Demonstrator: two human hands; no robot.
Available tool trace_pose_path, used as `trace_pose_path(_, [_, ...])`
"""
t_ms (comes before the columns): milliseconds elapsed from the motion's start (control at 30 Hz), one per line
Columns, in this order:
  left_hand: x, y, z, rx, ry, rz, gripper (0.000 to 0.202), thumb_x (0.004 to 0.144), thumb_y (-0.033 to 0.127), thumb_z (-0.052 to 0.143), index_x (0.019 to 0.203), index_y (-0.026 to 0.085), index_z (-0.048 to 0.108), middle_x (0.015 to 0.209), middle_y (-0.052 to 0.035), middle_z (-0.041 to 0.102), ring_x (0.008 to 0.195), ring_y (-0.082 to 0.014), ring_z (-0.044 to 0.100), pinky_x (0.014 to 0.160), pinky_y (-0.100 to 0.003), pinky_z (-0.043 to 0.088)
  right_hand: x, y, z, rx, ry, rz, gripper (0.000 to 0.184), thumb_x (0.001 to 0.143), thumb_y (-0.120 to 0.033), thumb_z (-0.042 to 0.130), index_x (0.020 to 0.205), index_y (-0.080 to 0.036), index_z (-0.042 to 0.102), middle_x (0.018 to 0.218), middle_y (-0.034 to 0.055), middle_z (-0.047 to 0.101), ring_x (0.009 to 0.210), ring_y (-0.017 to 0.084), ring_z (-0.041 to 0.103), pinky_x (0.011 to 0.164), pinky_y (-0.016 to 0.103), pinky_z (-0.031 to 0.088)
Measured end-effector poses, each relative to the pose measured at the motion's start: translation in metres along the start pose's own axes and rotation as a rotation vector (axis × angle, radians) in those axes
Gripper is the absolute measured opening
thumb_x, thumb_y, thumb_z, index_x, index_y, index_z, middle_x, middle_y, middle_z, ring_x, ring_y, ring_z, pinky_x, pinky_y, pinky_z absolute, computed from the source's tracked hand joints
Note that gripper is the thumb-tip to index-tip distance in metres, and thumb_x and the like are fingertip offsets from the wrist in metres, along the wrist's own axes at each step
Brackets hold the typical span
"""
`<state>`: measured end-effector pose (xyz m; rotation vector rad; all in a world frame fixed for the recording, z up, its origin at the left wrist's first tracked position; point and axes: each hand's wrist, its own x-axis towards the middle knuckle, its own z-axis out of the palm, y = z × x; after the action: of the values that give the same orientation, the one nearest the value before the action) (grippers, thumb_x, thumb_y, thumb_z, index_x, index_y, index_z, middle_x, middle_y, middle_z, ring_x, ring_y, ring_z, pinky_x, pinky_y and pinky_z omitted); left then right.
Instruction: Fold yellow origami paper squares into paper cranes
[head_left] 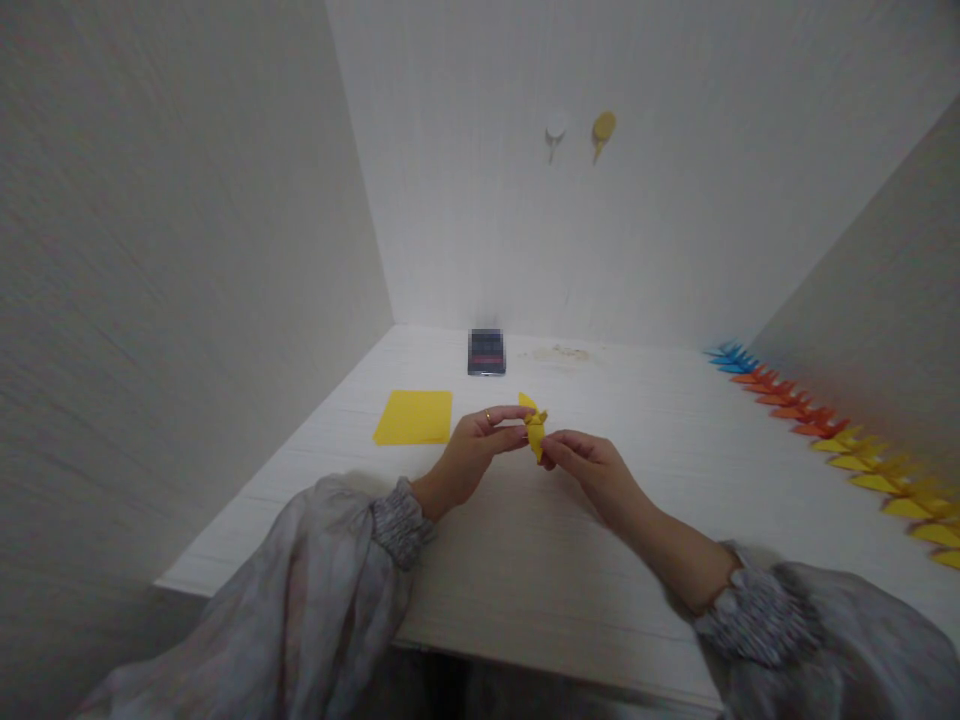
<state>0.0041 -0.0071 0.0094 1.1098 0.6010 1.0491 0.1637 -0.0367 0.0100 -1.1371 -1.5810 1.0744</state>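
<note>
A small folded piece of yellow paper (535, 430) is held above the white table (525, 570), pinched between both hands. My left hand (472, 452) grips its left side with thumb and fingers; a ring shows on one finger. My right hand (589, 462) pinches its lower right edge. A flat yellow paper sheet (414, 417) lies on the table to the left of my left hand.
A row of folded paper figures (832, 435), blue, then orange, then yellow, runs along the right wall. A small dark device (487, 352) stands near the back wall. Two round pegs (579, 132), white and yellow, hang on the back wall. Walls close in on three sides.
</note>
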Motion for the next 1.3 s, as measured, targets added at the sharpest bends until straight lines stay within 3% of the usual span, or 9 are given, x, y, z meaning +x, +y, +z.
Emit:
trace_pose_path(200, [-0.003, 0.005, 0.001, 0.054, 0.023, 0.003, 0.038, 0.067, 0.018, 0.059, 0.105, 0.017, 0.053, 0.099, -0.0058, 0.058, 0.077, -0.0131, 0.059, 0.077, -0.031, 0.043, 0.003, 0.002, -0.002, 0.227, 0.004, 0.071, 0.016, 0.072, -0.027, 0.055, 0.06, -0.016, 0.057, 0.058, -0.0008, 0.053, 0.057, 0.011, 0.047, 0.06, 0.025, 0.038])
trace_pose_path(367, [0.002, 0.006, -0.005, 0.051, 0.258, 0.166, 0.042, 0.061, 0.01, 0.061, 0.1, 0.018, 0.047, 0.088, 0.0002, 0.053, 0.07, -0.0068, 0.053, 0.069, -0.022, 0.041, 0.002, -0.001, -0.011, 0.221, -0.089, 0.054, 0.022, 0.076, -0.028, 0.048, 0.057, -0.016, 0.053, 0.058, 0.0008, 0.052, 0.059, 0.012, 0.047, 0.061, 0.026, 0.037])
trace_pose_path(433, [0.004, 0.005, -0.006, 0.054, 0.268, 0.141, 0.034, 0.065, 0.014, 0.059, 0.097, 0.017, 0.048, 0.085, -0.0002, 0.053, 0.072, -0.0068, 0.052, 0.07, -0.021, 0.04, 0.002, 0.0, -0.014, 0.208, -0.162, 0.06, 0.023, 0.076, -0.028, 0.048, 0.057, -0.016, 0.053, 0.058, 0.0009, 0.052, 0.06, 0.012, 0.047, 0.062, 0.027, 0.037])
trace_pose_path(600, [0.0, 0.004, -0.002, 0.088, -0.085, -0.241, 0.018, 0.067, 0.019, 0.057, 0.083, 0.012, 0.057, 0.073, -0.0023, 0.055, 0.065, -0.0087, 0.052, 0.063, -0.022, 0.039, 0.003, -0.002, -0.02, 0.237, -0.316, 0.135, 0.019, 0.069, -0.027, 0.056, 0.056, -0.014, 0.055, 0.055, -0.0001, 0.051, 0.055, 0.011, 0.046, 0.058, 0.026, 0.035])
trace_pose_path(733, [-0.004, 0.007, 0.001, -0.003, -0.232, -0.236, 0.021, 0.069, 0.015, 0.049, 0.087, 0.012, 0.059, 0.081, -0.0056, 0.058, 0.066, -0.0108, 0.055, 0.061, -0.023, 0.041, 0.005, -0.002, -0.023, 0.335, -0.252, 0.182, 0.017, 0.066, -0.027, 0.06, 0.057, -0.013, 0.056, 0.054, -0.0001, 0.053, 0.052, 0.01, 0.045, 0.052, 0.025, 0.033])
trace_pose_path(933, [-0.007, 0.012, 0.001, -0.094, -0.292, -0.205, 0.028, 0.066, 0.011, 0.047, 0.093, 0.011, 0.056, 0.085, -0.0075, 0.059, 0.066, -0.0143, 0.059, 0.064, -0.028, 0.046, 0.007, 0.003, -0.023, 0.45, -0.2, 0.19, 0.014, 0.065, -0.024, 0.062, 0.058, -0.013, 0.058, 0.054, 0.0003, 0.055, 0.05, 0.009, 0.045, 0.048, 0.023, 0.032])
trace_pose_path(1100, [-0.006, 0.01, 0.0, -0.11, -0.353, -0.248, 0.028, 0.069, 0.016, 0.047, 0.096, 0.015, 0.053, 0.084, -0.007, 0.059, 0.062, -0.0168, 0.061, 0.054, -0.029, 0.048, 0.006, 0.003, -0.023, 0.472, -0.215, 0.2, 0.011, 0.063, -0.022, 0.061, 0.057, -0.014, 0.059, 0.052, -0.0001, 0.054, 0.048, 0.009, 0.044, 0.046, 0.023, 0.031])
trace_pose_path(1200, [-0.005, 0.008, -0.001, -0.094, -0.385, -0.285, 0.026, 0.071, 0.02, 0.049, 0.096, 0.015, 0.051, 0.081, -0.006, 0.058, 0.057, -0.0156, 0.06, 0.048, -0.026, 0.047, 0.005, 0.002, -0.023, 0.49, -0.241, 0.21, 0.01, 0.062, -0.021, 0.061, 0.056, -0.013, 0.059, 0.054, 0.0004, 0.055, 0.049, 0.008, 0.045, 0.045, 0.022, 0.031])
trace_pose_path(1300, [-0.007, 0.007, 0.0, -0.062, -0.403, -0.265, 0.029, 0.066, 0.014, 0.056, 0.094, 0.016, 0.049, 0.083, -0.0035, 0.057, 0.057, -0.0129, 0.06, 0.052, -0.026, 0.047, 0.005, 0.003, -0.021, 0.485, -0.262, 0.224, 0.011, 0.063, -0.021, 0.061, 0.057, -0.013, 0.058, 0.055, 0.0006, 0.055, 0.049, 0.008, 0.045, 0.046, 0.022, 0.031])
